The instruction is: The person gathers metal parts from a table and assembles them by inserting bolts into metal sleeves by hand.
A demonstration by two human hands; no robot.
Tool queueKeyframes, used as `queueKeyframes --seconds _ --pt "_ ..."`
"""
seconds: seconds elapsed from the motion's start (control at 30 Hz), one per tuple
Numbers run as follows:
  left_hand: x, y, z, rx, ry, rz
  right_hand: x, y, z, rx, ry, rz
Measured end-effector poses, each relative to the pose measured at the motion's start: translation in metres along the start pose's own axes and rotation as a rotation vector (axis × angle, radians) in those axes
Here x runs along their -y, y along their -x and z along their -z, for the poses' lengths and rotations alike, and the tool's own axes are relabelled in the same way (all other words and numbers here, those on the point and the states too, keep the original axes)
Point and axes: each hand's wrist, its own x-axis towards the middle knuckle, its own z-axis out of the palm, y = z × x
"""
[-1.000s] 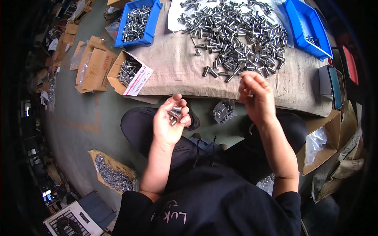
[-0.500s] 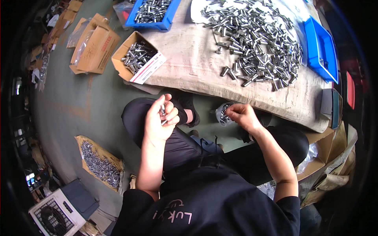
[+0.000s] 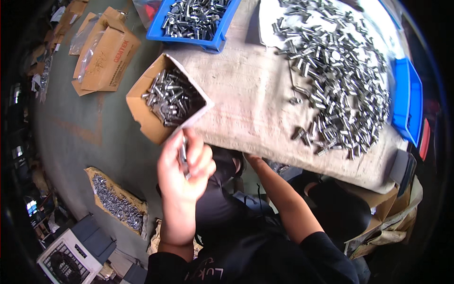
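My left hand (image 3: 185, 165) is closed around a small shiny metal cylinder (image 3: 184, 154), just in front of the near corner of an open cardboard box (image 3: 140, 111). Similar metal cylinders (image 3: 170, 97) half fill that box, which rests at the left edge of the cloth-covered table (image 3: 236, 94). My right hand (image 3: 253, 160) reaches to the table's front edge; its fingers are hidden there. To the right on the table lies a wide loose heap of metal cylinders (image 3: 331, 90), partly on white sheeting.
A blue bin (image 3: 220, 43) of metal parts stands at the table's far left, another blue bin (image 3: 409, 102) at the right. On the floor to the left are an open carton (image 3: 116, 61), a cardboard tray (image 3: 139, 206) of small parts and a white fan unit (image 3: 66, 260).
My left hand has moved forward to the cardboard box, still holding the cylinder. My right hand has moved left from the small plastic bag to the table edge. The view has shifted closer to the table.
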Motion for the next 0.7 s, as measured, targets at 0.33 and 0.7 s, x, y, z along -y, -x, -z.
queueKeyframes --seconds 0.33,0.7 --pt "0.004 -0.007 -0.021 -0.203 -0.104 -0.019 -0.099 0.107 0.016 0.193 -0.454 -0.246" --pt "0.004 -0.007 -0.025 -0.199 -0.094 0.001 -0.146 0.124 -0.007 0.357 -0.895 -0.435"
